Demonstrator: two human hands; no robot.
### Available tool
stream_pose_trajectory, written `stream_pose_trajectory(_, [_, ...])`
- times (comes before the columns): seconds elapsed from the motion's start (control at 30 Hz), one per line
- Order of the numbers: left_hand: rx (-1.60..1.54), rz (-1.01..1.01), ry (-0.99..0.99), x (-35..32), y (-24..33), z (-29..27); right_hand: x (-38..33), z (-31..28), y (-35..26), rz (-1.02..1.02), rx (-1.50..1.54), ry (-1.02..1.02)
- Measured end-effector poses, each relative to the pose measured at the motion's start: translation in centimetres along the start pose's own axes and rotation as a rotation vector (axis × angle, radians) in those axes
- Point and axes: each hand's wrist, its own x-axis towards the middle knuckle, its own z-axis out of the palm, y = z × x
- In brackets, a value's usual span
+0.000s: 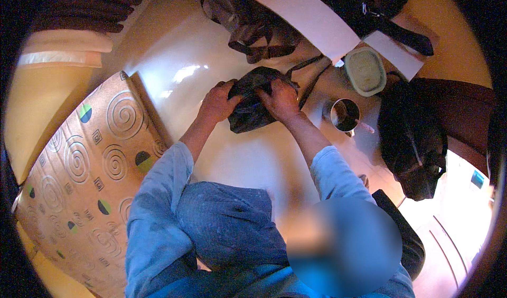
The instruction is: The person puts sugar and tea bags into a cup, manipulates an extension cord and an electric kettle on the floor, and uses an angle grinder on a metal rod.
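Observation:
A small soft black bag [252, 114] lies in front of me on the shiny pale floor, its thin dark strap [312, 82] trailing off to the right. My left hand [219, 101] grips the bag's left edge, thumb on top and fingers curled round the side. On the upper right part of the bag is my right hand [282, 98], its fingers bent into the dark fabric. The fingertips of both hands are partly hidden by the folds. Whether the bag is unzipped, and what it holds, I cannot make out.
At the right stand a metal mug [346, 115] and a pale plastic tub [365, 72]. Beyond them is a black backpack [413, 134]. Dark bags [253, 21] and a long white panel [309, 15] lie at the far side. A spiral-patterned brown mat [90, 176] is at my left.

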Motion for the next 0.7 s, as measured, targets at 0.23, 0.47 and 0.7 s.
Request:
stream_pose_trajectory(0.23, [-0.035, -0.171, -0.003, 0.3, -2.4, 0.0, -1.3, 0.7, -1.2, -0.204, 0.069, 0.090])
stream_pose_trajectory(0.47, [0.035, -0.073, 0.036, -0.9, 1.1, -1.2, 0.8, -2.1, -5.2, -0.143, -0.342, -0.578])
stream_pose_trajectory(0.7, [-0.033, -0.050, 0.076, -1.6, 0.7, -0.9, -0.3, -3.7, -7.6, 0.233, 0.153, -0.499])
